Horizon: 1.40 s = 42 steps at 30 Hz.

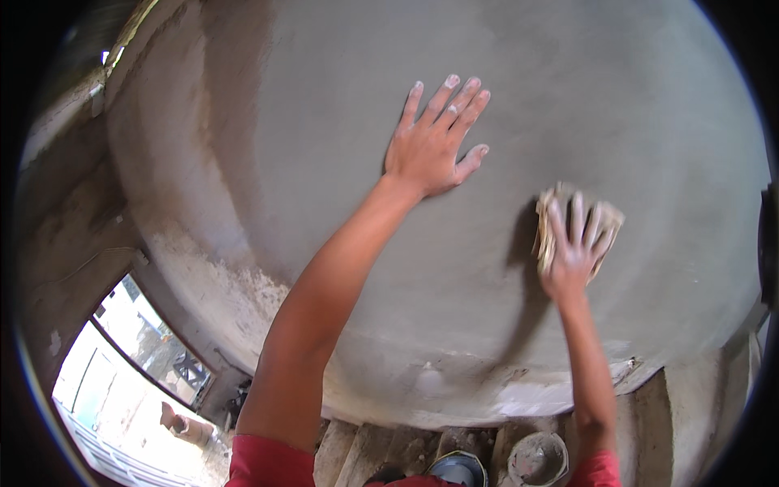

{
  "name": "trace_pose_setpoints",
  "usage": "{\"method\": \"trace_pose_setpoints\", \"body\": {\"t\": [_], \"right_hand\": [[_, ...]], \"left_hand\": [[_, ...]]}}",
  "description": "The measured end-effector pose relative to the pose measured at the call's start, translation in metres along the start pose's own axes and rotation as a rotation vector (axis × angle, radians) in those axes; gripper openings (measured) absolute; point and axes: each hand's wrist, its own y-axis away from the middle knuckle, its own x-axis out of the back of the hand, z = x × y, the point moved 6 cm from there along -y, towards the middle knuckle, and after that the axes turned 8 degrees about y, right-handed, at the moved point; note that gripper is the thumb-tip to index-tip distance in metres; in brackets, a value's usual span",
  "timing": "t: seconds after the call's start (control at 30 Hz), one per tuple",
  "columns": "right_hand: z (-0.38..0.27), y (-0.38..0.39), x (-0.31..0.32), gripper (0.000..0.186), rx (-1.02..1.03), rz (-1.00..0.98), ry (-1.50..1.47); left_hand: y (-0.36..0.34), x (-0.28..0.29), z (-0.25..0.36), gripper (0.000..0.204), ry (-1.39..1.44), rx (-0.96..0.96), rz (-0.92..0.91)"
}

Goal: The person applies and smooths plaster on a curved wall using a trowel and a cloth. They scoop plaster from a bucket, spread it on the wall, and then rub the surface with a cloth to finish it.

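My left hand (430, 154) lies flat against the grey plastered wall (365, 284), fingers spread, with pale dust on the fingertips. Lower and to the right, my right hand (572, 256) grips a beige, rough-edged pad (610, 221) that looks like a sponge. Its fingers lie over the front of the pad, which is at the wall surface and casts a shadow to its left. The right hand is slightly blurred. Around both hands the plaster looks smooth and damp; farther left it turns brown and patchy.
Below the wall are dusty wooden-looking steps or boards (357, 446). A plaster-smeared bucket (560, 471) stands at lower right, beside a dark bucket with a bluish inside (458, 468). At lower left a bright framed opening (101, 325) shows white railings outside.
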Motion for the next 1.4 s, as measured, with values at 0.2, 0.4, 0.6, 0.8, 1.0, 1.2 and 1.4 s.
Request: {"method": "trace_pose_setpoints", "body": {"t": [0.2,0.4,0.6,0.8,1.0,1.2,1.4], "right_hand": [[0.062,-0.139,0.006,0.066,-0.272,0.345,0.129],[-0.004,-0.029,0.000,0.058,-0.050,0.145,0.075],[0.007,-0.078,0.007,0.060,-0.062,0.190,0.090],[0.060,-0.254,-0.002,0.069,-0.124,0.455,0.231],[0.081,-0.426,-0.004,0.073,-0.099,0.538,0.204],[-0.030,-0.498,0.036,0.063,-0.301,0.254,0.042],[-0.223,-0.486,0.063,0.069,0.157,0.172,-0.057]], "left_hand": [[0.004,0.002,-0.027,0.082,-0.010,0.020,-0.012],[0.016,0.025,-0.066,0.083,-0.044,0.165,0.080],[0.019,0.020,-0.067,0.085,-0.048,0.162,0.040],[0.018,0.023,-0.070,0.086,-0.042,0.164,0.028],[0.019,0.022,-0.064,0.087,-0.044,0.154,0.006],[0.023,0.031,-0.074,0.086,-0.037,0.171,0.012],[0.020,0.030,-0.074,0.086,0.002,0.158,0.070]]}}
